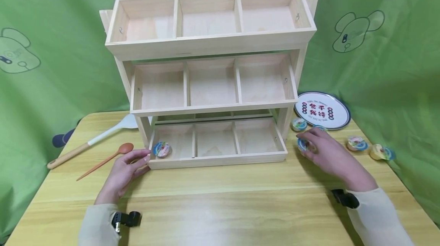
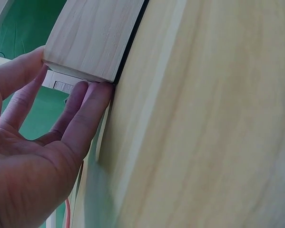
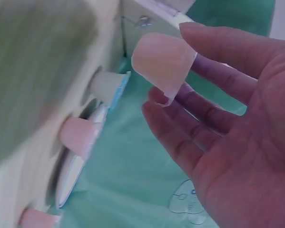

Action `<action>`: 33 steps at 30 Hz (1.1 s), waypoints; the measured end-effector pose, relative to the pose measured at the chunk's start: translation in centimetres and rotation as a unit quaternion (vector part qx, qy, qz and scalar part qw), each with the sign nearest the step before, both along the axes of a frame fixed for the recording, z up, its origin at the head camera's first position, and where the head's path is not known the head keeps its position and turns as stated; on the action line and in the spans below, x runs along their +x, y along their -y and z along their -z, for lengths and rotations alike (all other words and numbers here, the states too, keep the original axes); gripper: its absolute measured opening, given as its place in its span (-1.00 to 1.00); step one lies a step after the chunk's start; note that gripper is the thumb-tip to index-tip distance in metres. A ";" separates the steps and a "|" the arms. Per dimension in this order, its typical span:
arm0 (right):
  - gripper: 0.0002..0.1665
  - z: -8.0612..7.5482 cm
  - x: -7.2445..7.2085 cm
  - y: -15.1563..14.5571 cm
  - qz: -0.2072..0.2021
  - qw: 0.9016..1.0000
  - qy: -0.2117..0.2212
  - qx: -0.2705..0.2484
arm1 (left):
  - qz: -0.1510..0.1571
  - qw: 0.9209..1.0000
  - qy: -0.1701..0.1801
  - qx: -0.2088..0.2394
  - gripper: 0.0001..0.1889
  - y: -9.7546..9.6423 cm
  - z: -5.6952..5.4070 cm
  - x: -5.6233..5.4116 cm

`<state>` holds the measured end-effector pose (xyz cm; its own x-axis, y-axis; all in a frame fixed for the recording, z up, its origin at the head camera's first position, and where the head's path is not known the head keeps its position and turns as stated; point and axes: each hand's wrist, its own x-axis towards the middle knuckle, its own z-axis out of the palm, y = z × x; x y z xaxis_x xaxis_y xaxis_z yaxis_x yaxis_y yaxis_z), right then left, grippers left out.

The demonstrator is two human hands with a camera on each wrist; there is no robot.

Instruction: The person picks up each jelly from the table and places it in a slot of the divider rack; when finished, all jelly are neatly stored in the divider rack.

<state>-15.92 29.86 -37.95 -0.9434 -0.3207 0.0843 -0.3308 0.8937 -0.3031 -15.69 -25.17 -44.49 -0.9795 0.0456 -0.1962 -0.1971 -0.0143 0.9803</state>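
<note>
- In the right hand (image 1: 324,148), clamped between thumb and curled fingers at the rim: a small tapered cup of pale peach translucent plastic (image 3: 161,59), just right of the shelf, above the light wooden tabletop (image 1: 213,207).
- With the left hand (image 1: 125,171), touching the left end of the long pale-wood bottom tray (image 1: 220,161); fingers slightly bent and apart, tips against the end of the front board.
- In the left compartment of that tray, near its left wall: a small round cup with a blue, pink and white printed lid (image 1: 161,149), lid toward the head camera.
- Above, on the same stand: a pale-wood middle tray (image 1: 213,107) and a pale-wood top tray (image 1: 213,43), each split into three compartments.
- Near the stand's right leg: a small blue-lidded cup (image 1: 299,124); partly behind the right hand, by the plate, another blue-topped cup (image 1: 320,128).
- Farther right, near each other: a pinkish cup with blue printed lid (image 1: 356,143) and a yellowish one (image 1: 380,152).
- Behind these: a white plate with dark rim and red characters (image 1: 317,111).
- At left: a white spatula with wooden handle (image 1: 103,134) and an orange-brown spoon (image 1: 110,158).
- All around: green cloth with bear outlines (image 1: 385,74).
</note>
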 end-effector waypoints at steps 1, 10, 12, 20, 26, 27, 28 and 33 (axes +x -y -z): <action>-0.40 -0.2 0.1 0.1 -0.001 1.000 -0.001 0.000 | 0.000 1.000 -0.001 0.001 -0.65 0.0 0.0 0.0; -0.41 -1.6 1.4 1.3 -0.026 0.999 -0.026 0.005 | 0.006 1.000 -0.003 -0.004 -0.67 0.0 0.0 0.1; -0.40 -1.9 1.5 1.7 -0.034 0.999 -0.033 0.002 | 0.006 1.000 -0.003 -0.003 -0.66 0.0 0.0 0.1; -0.40 -2.8 1.7 3.6 -0.060 0.997 -0.047 -0.004 | 0.006 1.000 -0.004 0.000 -0.70 0.1 -0.1 0.1; -0.39 -3.2 1.5 5.1 -0.074 0.996 -0.041 -0.018 | 0.004 1.000 -0.005 -0.003 -0.68 0.1 -0.1 0.1; -0.39 -3.2 1.5 5.3 -0.077 0.996 -0.042 -0.021 | 0.004 1.000 -0.005 -0.002 -0.66 0.1 -0.2 0.2; -0.39 -3.3 1.4 5.5 -0.080 0.996 -0.042 -0.023 | 0.005 1.000 -0.005 -0.002 -0.65 0.1 -0.2 0.2; -0.41 -3.2 1.0 6.6 -0.092 0.994 -0.033 -0.038 | 0.006 1.000 -0.006 -0.006 -0.61 0.1 -0.3 0.2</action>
<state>-14.95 23.25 -34.73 -0.8610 -0.4778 0.1746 -0.5081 0.7914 -0.3399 -15.53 -25.25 -44.16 -0.9811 0.0557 -0.1853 -0.1856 -0.0008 0.9826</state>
